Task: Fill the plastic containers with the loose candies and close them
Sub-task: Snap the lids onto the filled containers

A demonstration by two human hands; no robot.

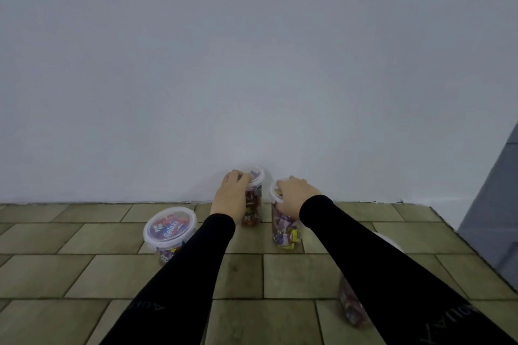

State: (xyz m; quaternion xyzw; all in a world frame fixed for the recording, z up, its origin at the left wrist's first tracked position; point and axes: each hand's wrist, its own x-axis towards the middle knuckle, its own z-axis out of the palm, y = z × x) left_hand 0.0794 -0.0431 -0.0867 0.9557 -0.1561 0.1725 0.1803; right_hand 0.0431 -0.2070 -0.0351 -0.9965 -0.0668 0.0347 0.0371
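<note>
Both hands reach forward over a brown tiled floor [294, 274] toward a plain white wall [252, 64], the arms in long black sleeves [179, 283]. The left hand [231, 199] sits on the near-left edge of the white lid of a tall clear plastic container filled with mostly red wrapped candies [253, 204], fingers curled over the lid rim and gripping it. Just to the right of it, the right hand [294, 194] covers the top of a second tall clear plastic container holding purple and yellow wrapped candies [284, 230], fingers bent over its white lid and clamped on it. The two containers stand upright, close beside each other but apart, right against the foot of the wall.

Nearer the person and to the left of the left hand stands a wider clear plastic tub with a white-rimmed lid printed "Relaxa" [170, 228], lid on, coloured candies showing through its side. Under the right forearm, nearer still, another clear plastic container of reddish candies [350, 305] is partly hidden; it seems to have a white lid, though the sleeve covers most of it. A grey panel [493, 204] rises at the far right.
</note>
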